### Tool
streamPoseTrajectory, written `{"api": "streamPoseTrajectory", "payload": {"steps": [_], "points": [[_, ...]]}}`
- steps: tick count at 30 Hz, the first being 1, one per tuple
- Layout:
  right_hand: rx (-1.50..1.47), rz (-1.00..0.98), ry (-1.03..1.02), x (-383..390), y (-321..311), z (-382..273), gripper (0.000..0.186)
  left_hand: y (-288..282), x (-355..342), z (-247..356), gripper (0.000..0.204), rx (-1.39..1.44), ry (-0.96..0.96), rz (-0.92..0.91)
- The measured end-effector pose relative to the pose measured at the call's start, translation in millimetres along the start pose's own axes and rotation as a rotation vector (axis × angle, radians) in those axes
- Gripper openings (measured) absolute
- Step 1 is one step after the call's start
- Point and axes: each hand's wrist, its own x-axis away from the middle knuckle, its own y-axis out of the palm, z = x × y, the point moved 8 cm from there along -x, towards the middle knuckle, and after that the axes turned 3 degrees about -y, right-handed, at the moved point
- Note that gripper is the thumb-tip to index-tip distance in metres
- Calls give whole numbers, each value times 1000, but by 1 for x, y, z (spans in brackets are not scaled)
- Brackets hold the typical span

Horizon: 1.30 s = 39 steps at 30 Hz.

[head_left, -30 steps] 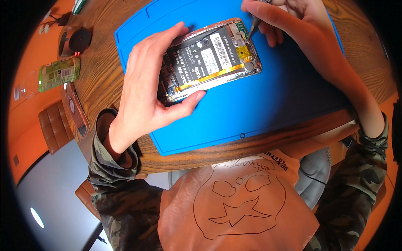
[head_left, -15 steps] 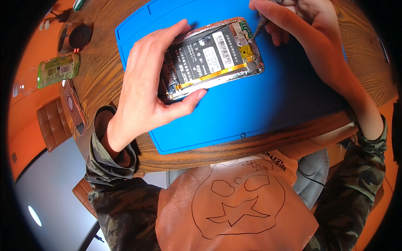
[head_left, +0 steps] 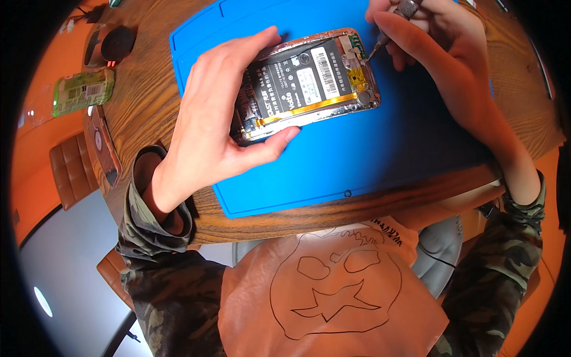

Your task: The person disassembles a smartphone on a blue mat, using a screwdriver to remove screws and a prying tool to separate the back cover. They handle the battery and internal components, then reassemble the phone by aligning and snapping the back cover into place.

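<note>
An opened smartphone (head_left: 309,83) lies on a blue work mat (head_left: 309,160), its black battery, yellow ribbon cable and green circuit board bare. My left hand (head_left: 208,113) grips the phone's left end, thumb on the near edge and fingers on the far edge. In my right hand (head_left: 428,53) is a thin screwdriver (head_left: 389,37) with a knurled metal handle, held between thumb and fingers. Its tip slants down to the phone's right end, beside the green board. Whether the tip sits in a screw is too small to tell.
The mat rests on a wooden table (head_left: 140,113). Towards the left edge are a green packet (head_left: 84,92), a round black object (head_left: 118,44) and a flat brown device (head_left: 104,146). Brown padded chairs (head_left: 74,169) stand beyond the table's left side.
The whole view has shifted slightly. My left hand still holds the phone, and the screwdriver tip stays at its right end. More of the screwdriver's handle now shows.
</note>
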Motion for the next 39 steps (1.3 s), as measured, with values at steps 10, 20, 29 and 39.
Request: {"api": "streamPoseTrajectory", "payload": {"steps": [10, 20, 29, 39], "points": [[-32, 16, -68, -1, -2, 3, 10, -2, 0, 4, 95, -2, 1, 42], [-25, 21, -34, 1, -3, 14, 13, -2, 0, 4, 94, -3, -13, 39], [-66, 37, 168, -5, -11, 29, 21, -4, -1, 4, 88, 5, -15, 64], [-82, 128, 265, -10, -19, 43, 19, -2, -1, 3, 93, 4, -25, 31]]}}
